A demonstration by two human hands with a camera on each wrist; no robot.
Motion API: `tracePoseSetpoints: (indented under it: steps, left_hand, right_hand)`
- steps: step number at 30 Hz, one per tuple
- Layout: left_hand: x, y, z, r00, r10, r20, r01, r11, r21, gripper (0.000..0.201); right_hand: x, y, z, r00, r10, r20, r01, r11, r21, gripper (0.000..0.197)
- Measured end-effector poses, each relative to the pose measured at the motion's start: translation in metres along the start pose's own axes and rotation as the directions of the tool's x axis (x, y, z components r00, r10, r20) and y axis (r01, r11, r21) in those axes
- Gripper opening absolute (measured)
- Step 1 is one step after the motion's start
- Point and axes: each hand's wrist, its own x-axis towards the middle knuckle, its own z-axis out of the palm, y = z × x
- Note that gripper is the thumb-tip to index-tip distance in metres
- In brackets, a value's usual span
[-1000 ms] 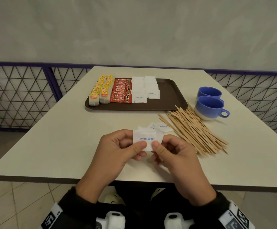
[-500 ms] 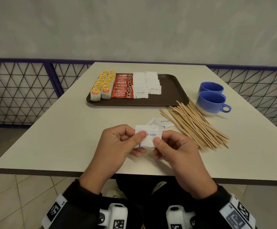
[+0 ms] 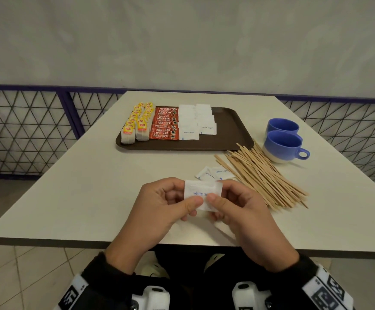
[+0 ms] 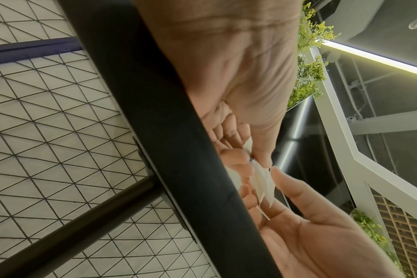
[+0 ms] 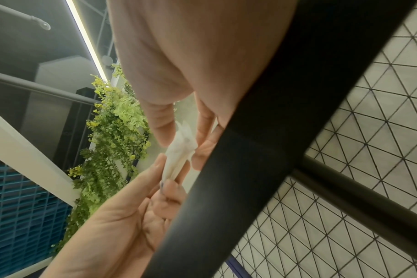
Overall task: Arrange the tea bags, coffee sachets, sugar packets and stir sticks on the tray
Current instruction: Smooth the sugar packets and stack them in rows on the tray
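On the table (image 3: 74, 193), a brown tray (image 3: 229, 128) lined with tea bags (image 3: 137, 126), coffee sachets (image 3: 165, 125) and sugar packets (image 3: 196, 121); stir sticks (image 3: 264, 173) heaped beside it. Near the front edge, left hand (image 3: 159, 211) and right hand (image 3: 246, 218) together pinching a held sugar packet (image 3: 201, 193) between thumbs and fingers.

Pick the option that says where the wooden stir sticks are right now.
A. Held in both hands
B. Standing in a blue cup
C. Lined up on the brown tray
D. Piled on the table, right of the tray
D: the stir sticks lie in a loose pile on the table, in front of the tray's right end and beside the nearer blue cup; both hands hold a sugar packet.
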Motion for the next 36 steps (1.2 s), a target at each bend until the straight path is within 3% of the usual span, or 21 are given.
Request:
tracePoseSetpoints:
  steps: [2,6,10,15,16,18,20,23,29,35,36]
  left_hand:
    - [-0.001,0.000,0.000,0.999,-0.001,0.033,0.001,1.000,0.013,0.014]
    - [-0.002,0.002,-0.001,0.996,-0.026,0.085,0.021,0.998,0.053,0.014]
    - [-0.002,0.002,-0.001,0.989,-0.058,0.134,0.050,0.997,0.057,0.018]
    - [-0.003,0.002,0.001,0.986,-0.050,0.157,0.046,0.999,0.024,0.023]
    - [-0.002,0.002,0.001,0.989,-0.047,0.138,0.045,0.999,0.017,0.025]
    - [-0.001,-0.001,0.000,0.994,-0.044,0.099,0.044,0.999,0.001,0.027]
    - [-0.001,-0.004,-0.002,0.994,-0.034,0.100,0.035,0.999,-0.010,0.022]
    - [-0.001,-0.004,-0.001,0.991,-0.022,0.131,0.022,1.000,0.003,0.020]
    - [0.004,-0.007,-0.006,0.985,-0.048,0.168,0.048,0.999,0.002,0.016]
    - [0.007,-0.008,-0.007,0.981,-0.083,0.176,0.075,0.996,0.052,0.014]
    - [0.011,-0.003,-0.008,0.974,-0.131,0.183,0.129,0.991,0.020,0.017]
  right_hand:
    - [0.003,-0.003,-0.006,0.995,0.061,0.082,-0.059,0.998,-0.027,0.014]
    - [0.008,-0.027,-0.018,0.961,0.220,0.170,-0.151,0.926,-0.345,0.009]
    - [0.023,-0.069,-0.020,0.896,0.342,0.283,-0.021,0.669,-0.743,0.008]
    - [0.060,-0.111,-0.009,0.751,0.554,0.360,0.173,0.362,-0.916,0.007]
    - [0.074,-0.120,-0.009,0.750,0.561,0.349,0.195,0.316,-0.928,0.006]
    - [0.109,-0.136,-0.012,0.811,0.504,0.298,0.205,0.232,-0.951,0.010]
    - [0.153,-0.144,-0.018,0.887,0.413,0.206,0.148,0.168,-0.975,0.011]
    - [0.217,-0.133,-0.028,0.934,0.347,0.088,0.048,0.122,-0.991,0.011]
    - [0.282,-0.080,-0.052,0.909,0.411,-0.077,-0.100,0.034,-0.994,0.008]
    - [0.305,-0.059,-0.048,0.852,0.505,-0.136,-0.175,0.032,-0.984,0.014]
    - [0.308,-0.057,-0.045,0.848,0.510,-0.144,-0.193,0.044,-0.980,0.014]
